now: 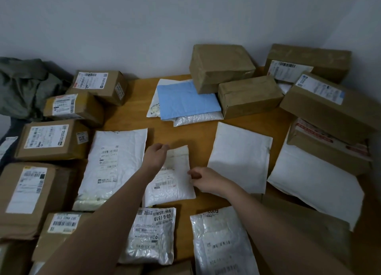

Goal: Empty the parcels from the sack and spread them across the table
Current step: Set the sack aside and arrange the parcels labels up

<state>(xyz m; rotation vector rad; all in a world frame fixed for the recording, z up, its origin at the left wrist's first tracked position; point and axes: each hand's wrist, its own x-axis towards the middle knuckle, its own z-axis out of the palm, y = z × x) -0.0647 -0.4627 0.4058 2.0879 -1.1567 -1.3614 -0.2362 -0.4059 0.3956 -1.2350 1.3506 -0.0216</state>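
A small white padded mailer (173, 177) with a printed label lies flat in the middle of the wooden table (136, 111). My left hand (155, 156) rests on its upper left corner, fingers bent over the edge. At its right edge, my right hand (204, 179) pinches the side with curled fingers. A grey-green sack (24, 87) lies crumpled at the far left against the wall. Many parcels lie spread over the table around the mailer.
Brown cardboard boxes (53, 138) line the left side, and more boxes (249, 96) stack at the back right. White mailers (113, 161) (240, 156) flank the small one. A blue envelope (185, 100) lies at the back. Plastic-wrapped packets (152, 235) sit near me.
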